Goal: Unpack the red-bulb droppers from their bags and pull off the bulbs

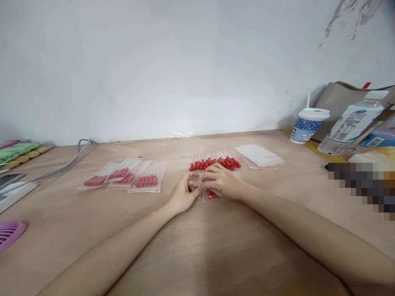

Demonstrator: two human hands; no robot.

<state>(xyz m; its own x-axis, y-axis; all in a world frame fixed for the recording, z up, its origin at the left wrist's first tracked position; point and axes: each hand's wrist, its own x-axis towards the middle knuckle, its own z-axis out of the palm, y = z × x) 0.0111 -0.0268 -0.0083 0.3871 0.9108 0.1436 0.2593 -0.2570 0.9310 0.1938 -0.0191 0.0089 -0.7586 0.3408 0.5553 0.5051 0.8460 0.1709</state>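
Note:
A clear zip bag [203, 195] with red-ended thin pieces inside lies on the table between my hands, partly hidden by them. My left hand [185, 191] has its fingers curled and its thumb and fingertips at the bag's left edge. Over the bag, my right hand [222, 181] grips near the same edge with bent fingers. Just behind my hands is a row of loose thin pale sticks with red ends [212, 162]; their exact kind is unclear. To the left, several filled zip bags [147, 179] overlap, each showing red ends.
A stack of flat zip bags [261, 155] lies right of the loose row. Farther right stand a lidded cup [309, 125] with a straw, a plastic bottle [353, 121] and a grey bag [333, 100]. At left are a cable [66, 166], a phone [10, 179] and a purple slotted object [10, 235].

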